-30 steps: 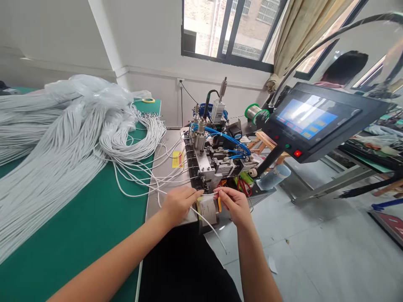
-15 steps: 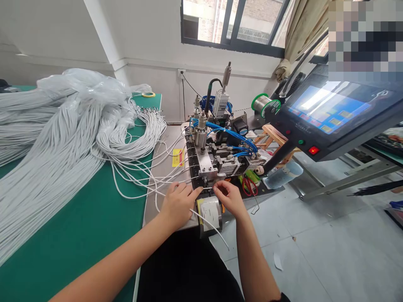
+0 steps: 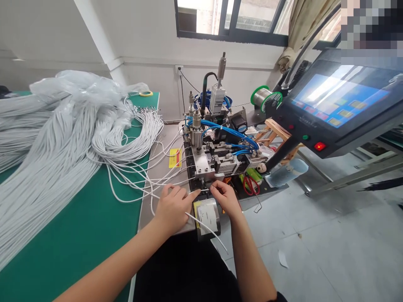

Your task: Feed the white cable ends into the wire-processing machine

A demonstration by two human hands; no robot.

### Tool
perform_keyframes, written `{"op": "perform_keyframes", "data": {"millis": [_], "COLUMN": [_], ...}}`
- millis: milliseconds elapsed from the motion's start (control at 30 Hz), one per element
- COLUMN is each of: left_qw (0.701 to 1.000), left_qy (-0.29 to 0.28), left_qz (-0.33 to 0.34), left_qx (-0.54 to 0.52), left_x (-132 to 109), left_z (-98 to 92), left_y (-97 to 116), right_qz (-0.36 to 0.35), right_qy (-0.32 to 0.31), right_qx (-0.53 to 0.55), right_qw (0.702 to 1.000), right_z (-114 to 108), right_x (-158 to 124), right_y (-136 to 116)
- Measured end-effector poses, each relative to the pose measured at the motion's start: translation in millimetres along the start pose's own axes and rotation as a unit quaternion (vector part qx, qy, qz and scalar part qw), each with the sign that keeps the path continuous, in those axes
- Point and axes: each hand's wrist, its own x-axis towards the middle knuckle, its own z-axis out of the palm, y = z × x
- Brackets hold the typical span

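My left hand (image 3: pixel 173 205) rests on the metal bench plate (image 3: pixel 163 167), fingers together, pressing a white cable (image 3: pixel 201 224) at the front of the small soldering machine (image 3: pixel 214 151). My right hand (image 3: pixel 224 198) is pinched on the same cable's end, right at the machine's front clamp. The cable's loose tail runs down past a small box with a white label (image 3: pixel 208 216) below my hands. More white cables (image 3: pixel 151 180) lie across the plate to the left.
A large heap of white cables (image 3: pixel 56 142) partly under clear plastic covers the green table (image 3: pixel 78 239). A touchscreen panel (image 3: pixel 336 100) with a lit red button stands to the right. Red-handled scissors (image 3: pixel 250 184), a solder spool (image 3: pixel 262 96) and a blue cup (image 3: pixel 288 172) sit beside the machine.
Both hands moved forward from the labelled box up to the machine's front clamp, carrying the cable end with them. The view shifted slightly.
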Motion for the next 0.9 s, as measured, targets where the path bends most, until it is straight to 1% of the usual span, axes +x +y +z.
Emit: {"op": "perform_keyframes", "data": {"millis": [167, 233, 300, 367, 433, 500, 567, 633, 700, 800, 900], "left_qw": [1.000, 1.000, 0.999, 0.999, 0.998, 0.998, 0.998, 0.998, 0.997, 0.993, 0.991], "left_qy": [0.020, 0.029, 0.038, 0.049, 0.058, 0.062, 0.061, 0.056, 0.050, 0.045, 0.056], "left_qz": [-0.002, -0.002, -0.006, -0.015, -0.026, -0.031, -0.032, -0.038, -0.059, -0.104, -0.116], "left_qx": [0.005, 0.012, 0.016, 0.015, 0.010, 0.006, 0.004, 0.007, 0.016, 0.030, 0.029], "left_x": [-1, -1, -1, -2, -3, -4, -5, -4, -4, -3, -4], "left_z": [-0.9, -2.3, -3.8, -5.1, -6.3, -7.4, -8.2, -8.2, -6.6, -2.1, 1.2], "left_y": [2, 3, 5, 6, 7, 7, 8, 8, 8, 7, 6], "right_qz": [0.071, 0.094, 0.101, 0.094, 0.084, 0.083, 0.103, 0.109, 0.111, 0.114, 0.104], "right_qy": [0.023, 0.021, 0.022, 0.041, 0.072, 0.097, 0.101, 0.086, 0.051, -0.039, -0.130], "right_qx": [0.122, 0.155, 0.171, 0.163, 0.131, 0.091, 0.074, 0.048, 0.007, -0.033, -0.052], "right_qw": [0.990, 0.983, 0.980, 0.981, 0.985, 0.988, 0.987, 0.989, 0.992, 0.992, 0.985], "right_z": [9, 12, 14, 14, 10, 3, -7, -19, -30, -43, -47], "right_x": [2, 2, 0, -6, -16, -31, -48, -65, -81, -103, -121], "right_y": [10, 13, 15, 17, 20, 24, 27, 26, 20, 6, -2]}}
